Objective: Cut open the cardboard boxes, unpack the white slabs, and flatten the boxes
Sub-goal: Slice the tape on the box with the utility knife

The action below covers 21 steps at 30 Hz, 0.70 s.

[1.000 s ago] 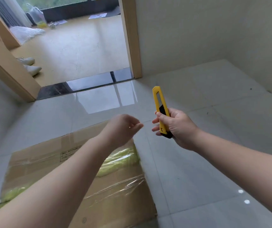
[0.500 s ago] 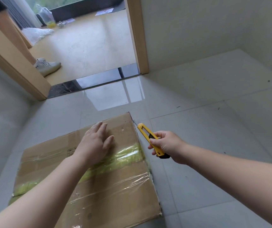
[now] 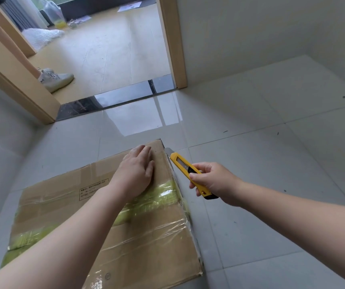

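Note:
A flat brown cardboard box [image 3: 150, 243] lies on the pale tiled floor, wrapped with clear tape and a yellow-green band. My left hand [image 3: 136, 172] presses flat on the box top near its far right corner, fingers straight. My right hand [image 3: 213, 182] grips a yellow utility knife [image 3: 185, 167]. Its short blade is out and points at the box's far right corner, just beside the right edge. No white slabs are visible.
A wooden door frame [image 3: 173, 42] opens onto a tan floor beyond. Another person's leg and white sneaker [image 3: 57, 79] stand there at the left. A white bag [image 3: 42, 37] and a clear plastic bag lie further back. Grey walls close in on the left and right.
My left hand came down from the air onto the box and slid toward the far corner. My right hand lowered the knife from upright to the box's right edge; the blade now shows.

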Available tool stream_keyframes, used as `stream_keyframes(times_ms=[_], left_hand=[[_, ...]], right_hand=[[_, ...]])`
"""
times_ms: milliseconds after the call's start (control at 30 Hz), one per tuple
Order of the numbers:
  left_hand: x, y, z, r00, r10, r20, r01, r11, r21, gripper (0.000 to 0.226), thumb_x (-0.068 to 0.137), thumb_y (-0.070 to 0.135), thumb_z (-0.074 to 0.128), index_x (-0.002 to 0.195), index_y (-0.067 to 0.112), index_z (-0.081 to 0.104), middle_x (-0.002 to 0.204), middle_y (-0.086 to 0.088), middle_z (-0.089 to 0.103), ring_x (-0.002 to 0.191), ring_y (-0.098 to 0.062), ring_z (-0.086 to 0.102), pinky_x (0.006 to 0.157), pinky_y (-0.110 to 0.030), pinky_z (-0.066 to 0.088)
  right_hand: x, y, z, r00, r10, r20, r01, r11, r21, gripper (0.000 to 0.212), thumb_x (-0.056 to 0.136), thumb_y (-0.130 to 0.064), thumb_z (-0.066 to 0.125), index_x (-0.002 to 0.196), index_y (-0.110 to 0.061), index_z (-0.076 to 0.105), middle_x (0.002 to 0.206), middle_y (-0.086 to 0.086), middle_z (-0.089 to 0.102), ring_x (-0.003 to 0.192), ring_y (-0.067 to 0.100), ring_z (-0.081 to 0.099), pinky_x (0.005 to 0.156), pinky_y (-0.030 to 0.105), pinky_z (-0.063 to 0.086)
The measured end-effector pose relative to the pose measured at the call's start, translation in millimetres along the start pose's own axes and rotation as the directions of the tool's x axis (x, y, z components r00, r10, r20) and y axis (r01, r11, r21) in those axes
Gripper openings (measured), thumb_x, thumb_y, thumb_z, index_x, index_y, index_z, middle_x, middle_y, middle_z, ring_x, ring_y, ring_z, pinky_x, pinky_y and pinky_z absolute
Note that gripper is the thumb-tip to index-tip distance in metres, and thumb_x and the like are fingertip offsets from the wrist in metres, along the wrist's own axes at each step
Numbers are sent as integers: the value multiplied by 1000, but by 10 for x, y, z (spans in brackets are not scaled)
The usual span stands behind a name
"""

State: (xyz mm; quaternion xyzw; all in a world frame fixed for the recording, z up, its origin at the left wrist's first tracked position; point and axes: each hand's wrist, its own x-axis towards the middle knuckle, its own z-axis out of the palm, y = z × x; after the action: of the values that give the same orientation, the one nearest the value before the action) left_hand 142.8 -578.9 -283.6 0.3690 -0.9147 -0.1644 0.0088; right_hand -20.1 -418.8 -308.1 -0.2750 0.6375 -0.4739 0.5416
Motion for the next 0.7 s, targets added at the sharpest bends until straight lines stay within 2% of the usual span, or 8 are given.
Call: stream_keyframes(times_ms=[133,233,333,433,567,700], left_hand=[[15,-9,30,999,-30,28,30,999,-15,51,100,34,35,149,20,24,158,-2,16,144,-20,13,115,-32,10],[-6,-15,39,1000,-19,9,19,999,-26,50,101,31,33,149,21,24,158,-1,15,145,-18,10,116,-31,6],[12,2,16,999,48,13,-47,998,-34,52,98,19,37,148,27,26,158,4,17,144,-17,12,118,-34,8],[72,61,-34,998,22,54,-17,995,-98,66,90,6,38,147,36,26,158,8,14,144,-21,15,117,-41,17],[114,138,-74,993,65,100,-56,994,-94,76,79,-2,37,141,42,36,158,7,14,143,-23,18,115,-46,22],[148,181,-52,981,129,144,-136,990,42,69,75,-2,45,130,39,52,157,0,19,142,-27,18,115,-44,18]], right_hand=[[-27,-38,-66,999,-7,35,10,997,-78,19,94,-11,53,109,-12,65,71,8,60,55,16,54,56,26,48],[-94,-24,-104,998,11,65,-2,990,-139,20,93,-13,54,109,-12,66,68,6,60,54,15,54,54,23,47],[-86,-60,-92,999,-6,53,15,983,-185,20,93,-13,54,107,-6,66,68,6,59,50,11,53,50,21,47],[-70,-95,-86,998,-4,59,16,979,-205,19,94,-13,54,106,-4,66,68,6,58,52,13,53,51,22,48],[-147,-51,-176,995,32,92,-10,973,-229,20,93,-17,55,107,-9,66,68,6,59,61,18,55,56,26,50],[-191,-52,-173,993,43,112,-10,961,-275,20,93,-17,55,108,-11,66,74,8,60,68,22,58,62,29,54]])
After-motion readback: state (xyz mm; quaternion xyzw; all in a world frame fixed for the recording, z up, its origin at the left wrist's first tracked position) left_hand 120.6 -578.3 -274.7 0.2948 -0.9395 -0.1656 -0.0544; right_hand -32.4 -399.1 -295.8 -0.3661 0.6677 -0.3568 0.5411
